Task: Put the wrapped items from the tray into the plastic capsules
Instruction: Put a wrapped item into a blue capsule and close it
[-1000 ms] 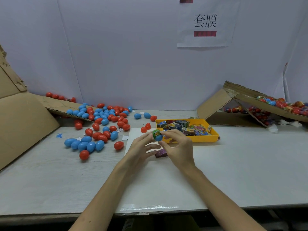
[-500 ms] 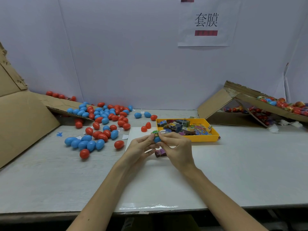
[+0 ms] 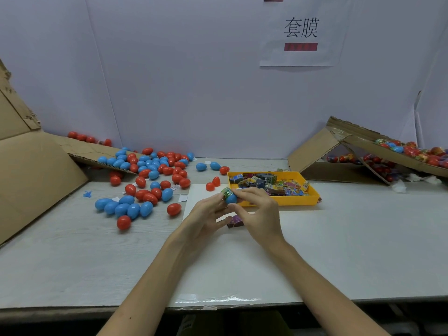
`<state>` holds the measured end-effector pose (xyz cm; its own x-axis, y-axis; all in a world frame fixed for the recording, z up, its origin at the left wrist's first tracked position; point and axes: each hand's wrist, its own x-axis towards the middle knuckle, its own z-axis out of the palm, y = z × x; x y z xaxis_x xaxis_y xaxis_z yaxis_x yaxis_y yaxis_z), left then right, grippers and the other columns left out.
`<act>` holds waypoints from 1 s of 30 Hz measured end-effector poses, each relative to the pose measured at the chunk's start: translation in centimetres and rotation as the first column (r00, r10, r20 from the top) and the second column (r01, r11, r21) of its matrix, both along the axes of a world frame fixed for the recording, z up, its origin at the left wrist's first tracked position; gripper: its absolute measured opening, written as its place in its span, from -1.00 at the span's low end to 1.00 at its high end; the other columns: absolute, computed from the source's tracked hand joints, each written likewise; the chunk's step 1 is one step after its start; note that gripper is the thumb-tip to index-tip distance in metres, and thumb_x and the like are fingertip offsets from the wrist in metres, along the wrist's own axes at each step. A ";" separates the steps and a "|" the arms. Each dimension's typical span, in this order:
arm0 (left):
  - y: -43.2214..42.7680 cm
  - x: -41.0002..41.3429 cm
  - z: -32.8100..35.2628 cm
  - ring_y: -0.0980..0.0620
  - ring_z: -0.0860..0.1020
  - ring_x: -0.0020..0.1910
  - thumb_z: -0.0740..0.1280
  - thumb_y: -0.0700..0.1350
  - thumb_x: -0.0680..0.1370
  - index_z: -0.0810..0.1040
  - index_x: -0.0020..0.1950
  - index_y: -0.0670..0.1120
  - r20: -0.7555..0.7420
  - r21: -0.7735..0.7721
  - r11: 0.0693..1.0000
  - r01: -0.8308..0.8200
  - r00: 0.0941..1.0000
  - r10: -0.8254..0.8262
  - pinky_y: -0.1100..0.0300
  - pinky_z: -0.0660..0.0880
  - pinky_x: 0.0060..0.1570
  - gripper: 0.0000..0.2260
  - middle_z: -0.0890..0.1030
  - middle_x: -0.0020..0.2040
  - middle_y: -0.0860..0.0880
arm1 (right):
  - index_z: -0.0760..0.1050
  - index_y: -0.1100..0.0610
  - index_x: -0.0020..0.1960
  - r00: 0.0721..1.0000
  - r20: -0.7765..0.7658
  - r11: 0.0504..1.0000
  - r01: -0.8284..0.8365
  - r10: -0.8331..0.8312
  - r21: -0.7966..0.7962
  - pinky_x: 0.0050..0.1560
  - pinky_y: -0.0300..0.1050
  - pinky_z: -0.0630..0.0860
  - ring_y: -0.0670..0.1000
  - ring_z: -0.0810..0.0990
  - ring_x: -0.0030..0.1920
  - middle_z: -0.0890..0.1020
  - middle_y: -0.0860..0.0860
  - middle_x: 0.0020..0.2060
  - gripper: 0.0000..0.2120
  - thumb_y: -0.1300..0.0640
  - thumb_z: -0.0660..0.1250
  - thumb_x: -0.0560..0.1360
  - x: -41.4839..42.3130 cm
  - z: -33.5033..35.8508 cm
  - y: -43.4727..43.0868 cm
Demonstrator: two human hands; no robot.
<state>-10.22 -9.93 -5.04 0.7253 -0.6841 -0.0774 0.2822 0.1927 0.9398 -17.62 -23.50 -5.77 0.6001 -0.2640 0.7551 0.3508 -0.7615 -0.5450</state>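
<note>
At the near middle of the table (image 3: 339, 251), the left hand (image 3: 206, 215) and the right hand (image 3: 260, 215) both pinch a blue capsule (image 3: 230, 198) with a green wrapper (image 3: 226, 191) at its top. A purple wrapped item (image 3: 236, 221) lies just under them. Beyond sits the yellow tray (image 3: 291, 200) of wrapped items (image 3: 274, 184). Loose red and blue capsules (image 3: 154, 175) lie scattered to the far left.
</note>
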 end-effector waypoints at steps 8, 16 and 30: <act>0.1 0.2 -0.4 0.02 0.65 0.15 0.38 0.03 0.49 0.54 0.33 -0.12 0.020 -0.002 1.000 0.017 1.000 -0.017 0.25 0.58 -0.02 -0.55 0.67 0.18 -0.09 | 0.65 0.26 0.12 0.998 0.050 0.997 -0.020 0.024 -0.072 -0.02 -0.31 0.54 -0.04 0.56 -0.03 0.70 0.08 -0.06 -0.65 0.31 0.56 0.34 0.0 -0.4 -0.2; 0.0 0.1 -0.5 0.04 0.67 0.07 0.40 0.04 0.46 0.57 0.28 -0.12 0.021 -0.012 1.000 0.014 1.000 -0.014 0.23 0.58 -0.02 -0.57 0.69 0.13 -0.09 | 0.65 0.26 0.10 1.000 0.030 0.997 -0.007 0.009 -0.082 -0.05 -0.47 0.47 -0.07 0.54 -0.07 0.71 0.08 -0.10 -0.67 0.30 0.56 0.34 0.0 -0.4 -0.3; 0.0 0.3 -0.7 0.04 0.69 0.03 0.40 0.05 0.47 0.62 0.20 -0.13 -0.005 0.000 1.000 0.015 1.000 -0.015 0.25 0.59 -0.08 -0.62 0.71 0.07 -0.10 | 0.67 0.28 0.06 0.999 0.052 0.995 -0.006 0.011 -0.100 -0.10 -0.46 0.45 -0.07 0.52 -0.13 0.71 0.09 -0.14 -0.69 0.30 0.56 0.33 0.0 -0.4 -0.4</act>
